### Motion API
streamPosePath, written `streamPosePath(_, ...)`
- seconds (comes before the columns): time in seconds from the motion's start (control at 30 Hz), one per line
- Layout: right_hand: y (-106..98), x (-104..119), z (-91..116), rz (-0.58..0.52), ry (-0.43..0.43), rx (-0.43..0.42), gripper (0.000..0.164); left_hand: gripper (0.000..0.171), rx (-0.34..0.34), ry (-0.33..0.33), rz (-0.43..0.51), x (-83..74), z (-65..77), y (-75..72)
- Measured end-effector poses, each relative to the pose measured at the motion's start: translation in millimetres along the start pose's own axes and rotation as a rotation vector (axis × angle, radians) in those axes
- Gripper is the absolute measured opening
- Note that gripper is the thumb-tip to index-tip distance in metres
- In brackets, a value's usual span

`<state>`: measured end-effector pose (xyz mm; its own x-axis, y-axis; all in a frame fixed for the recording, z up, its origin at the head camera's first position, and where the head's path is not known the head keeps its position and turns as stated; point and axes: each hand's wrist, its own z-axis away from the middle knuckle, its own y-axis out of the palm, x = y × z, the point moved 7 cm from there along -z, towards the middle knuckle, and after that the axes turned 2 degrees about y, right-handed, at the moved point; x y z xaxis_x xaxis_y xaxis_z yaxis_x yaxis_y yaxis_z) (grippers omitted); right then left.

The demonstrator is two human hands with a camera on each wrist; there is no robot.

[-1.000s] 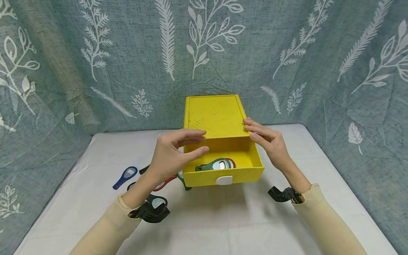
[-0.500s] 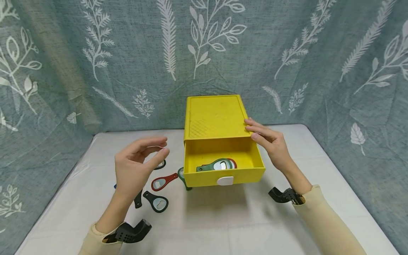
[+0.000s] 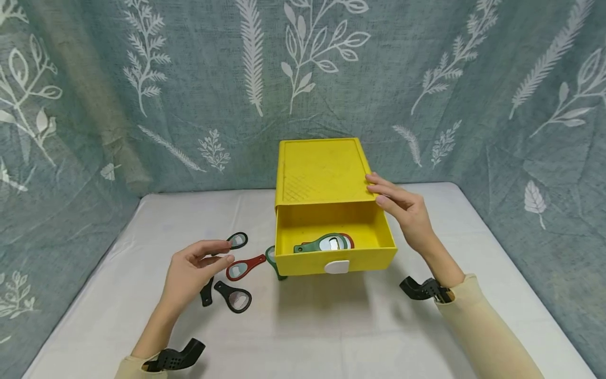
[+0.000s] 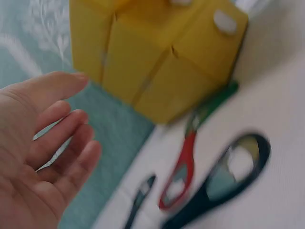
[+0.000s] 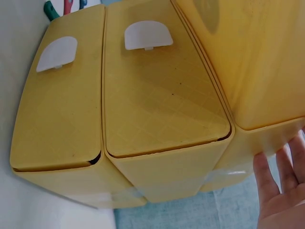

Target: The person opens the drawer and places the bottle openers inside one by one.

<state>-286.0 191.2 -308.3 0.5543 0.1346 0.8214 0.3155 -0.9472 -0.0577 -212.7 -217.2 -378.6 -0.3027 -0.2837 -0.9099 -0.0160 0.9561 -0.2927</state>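
Note:
My left hand [image 3: 191, 273] hovers over the bottle openers on the left, its thumb and fingers apart with nothing between them. Closest to its fingertips are a black bottle opener [image 3: 238, 240] and a red bottle opener [image 3: 238, 269]. The left wrist view shows the same hand [image 4: 57, 143] loosely bent and holding nothing. My right hand [image 3: 407, 218] rests its fingers on the right side of the yellow drawer cabinet [image 3: 326, 171]. Its top drawer [image 3: 364, 259] is pulled out. Inside it lie a green bottle opener [image 3: 312, 245] and a red one [image 3: 350, 240], partly covered.
Two more black bottle openers [image 3: 235, 298] [image 3: 206, 292] lie nearer me, one partly behind the left hand. A green bottle opener [image 3: 272, 258] lies against the cabinet's left side. Two lower drawers with white pulls [image 5: 147, 35] are closed. A patterned curtain [image 3: 189, 95] hangs behind.
My left hand has moved from the open drawer's left side leftward and down to the bottle openers on the table. My right hand stays at the cabinet's side.

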Motion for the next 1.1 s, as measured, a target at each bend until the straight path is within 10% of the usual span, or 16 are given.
streamPosePath(0.3,-0.3,1.4,-0.3,-0.004,0.004,-0.004,0.027,0.055,0.177,-0.180,-0.093,55.1,0.9,3.0)
streamPosePath(1.1,-1.1,0.1,-1.4,-0.010,-0.013,0.023,0.027,0.056,0.259,-0.136,-0.317,62.7,-12.2,18.6)
